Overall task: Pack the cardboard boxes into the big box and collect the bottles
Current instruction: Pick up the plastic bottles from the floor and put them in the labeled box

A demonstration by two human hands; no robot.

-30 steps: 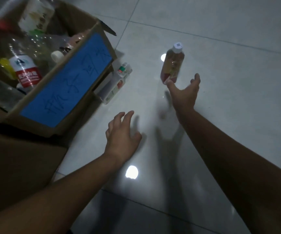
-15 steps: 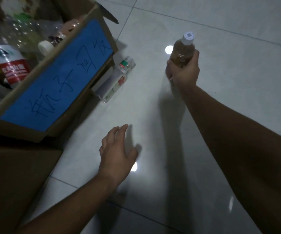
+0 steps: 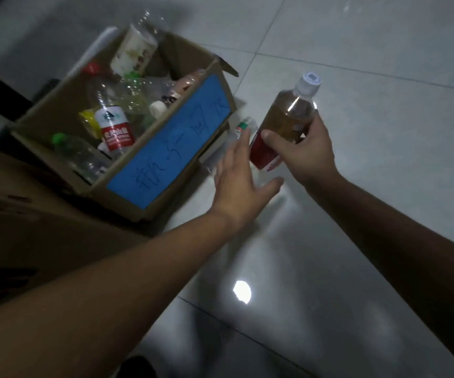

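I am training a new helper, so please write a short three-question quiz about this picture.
1. True or false: the right hand holds the clear plastic bottle of brown liquid with a white cap.
2. The blue paper label is on: A) the floor B) the side of the open cardboard box of empty bottles C) the held bottle.
3. Fill in: the small clear bottle with a red and green cap lies on the floor beside the ____.

Key: 1 true; 2 B; 3 box.

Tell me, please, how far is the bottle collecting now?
Done: several bottles already lie in the cardboard box. In hand: the right hand grips the brown bottle, off the floor. Left: the open left hand reaches toward a clear bottle lying beside the box.
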